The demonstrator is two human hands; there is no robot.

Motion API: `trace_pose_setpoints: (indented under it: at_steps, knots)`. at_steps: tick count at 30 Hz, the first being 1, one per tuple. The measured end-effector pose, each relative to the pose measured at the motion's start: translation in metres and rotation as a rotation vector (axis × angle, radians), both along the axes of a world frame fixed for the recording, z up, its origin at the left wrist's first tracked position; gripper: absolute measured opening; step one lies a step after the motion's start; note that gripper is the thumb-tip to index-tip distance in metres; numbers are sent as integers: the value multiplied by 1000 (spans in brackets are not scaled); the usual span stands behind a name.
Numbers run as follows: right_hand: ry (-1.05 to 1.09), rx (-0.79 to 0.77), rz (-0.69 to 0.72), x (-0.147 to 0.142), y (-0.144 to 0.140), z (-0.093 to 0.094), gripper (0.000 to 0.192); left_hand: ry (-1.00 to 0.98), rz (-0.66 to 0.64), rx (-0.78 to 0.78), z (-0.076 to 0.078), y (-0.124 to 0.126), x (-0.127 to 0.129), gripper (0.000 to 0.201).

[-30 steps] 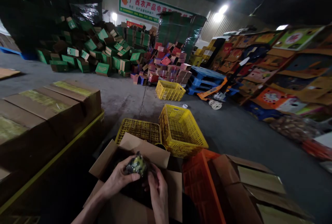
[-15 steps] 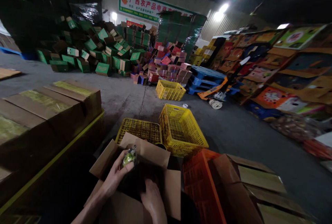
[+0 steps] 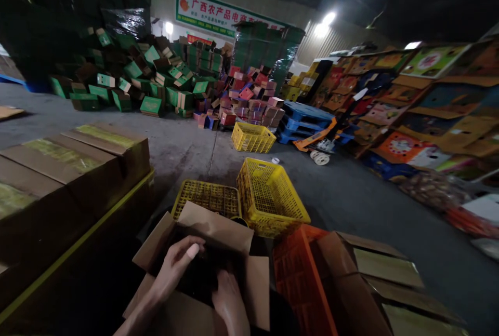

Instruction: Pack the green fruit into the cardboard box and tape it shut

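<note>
An open brown cardboard box (image 3: 216,229) stands right in front of me with its flaps spread. My left hand (image 3: 175,266) reaches over the left flap into the dark inside, thumb on top, its fingers hidden below the rim. My right hand (image 3: 228,297) is lower down in the box, knuckles up, with its fingers out of sight too. The box's contents are too dark to make out. No green wrapped item shows in either hand.
Behind the box lies a flat yellow crate (image 3: 206,198) beside a tilted yellow crate (image 3: 268,201). To the right are an orange crate (image 3: 300,273) and an open carton (image 3: 374,273). Taped cartons (image 3: 70,170) line the left. A pallet jack (image 3: 317,144) and piles of boxes stand farther off.
My left hand held a green wrapped item above the box, then lowered it inside; the item is out of sight now. My right hand dropped deeper into the box.
</note>
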State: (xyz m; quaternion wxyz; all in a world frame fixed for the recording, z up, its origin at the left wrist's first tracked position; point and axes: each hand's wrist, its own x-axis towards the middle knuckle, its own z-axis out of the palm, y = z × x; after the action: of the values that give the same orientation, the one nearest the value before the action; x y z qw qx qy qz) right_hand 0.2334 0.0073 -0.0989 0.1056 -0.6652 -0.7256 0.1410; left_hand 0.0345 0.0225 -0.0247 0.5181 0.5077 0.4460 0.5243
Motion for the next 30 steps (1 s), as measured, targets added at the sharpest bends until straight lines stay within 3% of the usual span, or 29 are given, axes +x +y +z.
trace_pose_setpoints:
  at_steps: [5,11,14,17,19,24,30]
  knots:
    - [28,-38,-9,-3,2,10,57,41,-315,-32,1,6,8,45]
    - [546,242,46,-5,2,53,42,141,-337,8,-7,11,6,47]
    - [816,346,-74,-4,0,70,27,85,-367,-2,-7,10,7,58]
    - [960,355,-216,-3,-4,75,31,9,-487,5,-1,7,9,77]
    - [986,326,-221,-3,-6,75,33,-7,-533,11,4,5,9,78]
    - [1012,219,-152,-2,-6,72,32,96,-400,46,8,6,5,41]
    - [1136,186,-113,-5,-3,70,48,73,-267,75,-1,10,-1,41]
